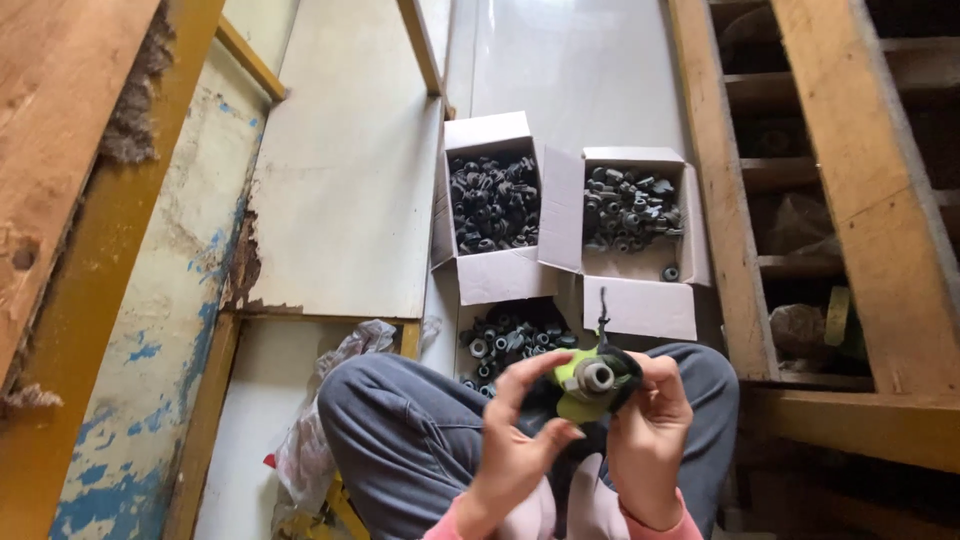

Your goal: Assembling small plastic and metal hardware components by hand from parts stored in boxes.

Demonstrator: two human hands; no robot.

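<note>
Both my hands hold a small yellow-green and black part (590, 385) with a round grey metal piece at its middle, above my lap. My left hand (515, 440) grips its left side with thumb and fingers. My right hand (650, 430) wraps its right side. Beyond my knees, in grey trousers (400, 430), stand three open white cardboard boxes of small black and grey round parts: a left box (490, 205), a right box (630, 215) and a near box (515, 338).
A crumpled clear plastic bag (325, 420) lies by my left knee. White panels (350, 200) cover the floor. Wooden pallet beams (850, 180) run along the right; a worn yellow and blue painted frame (140, 300) stands at left.
</note>
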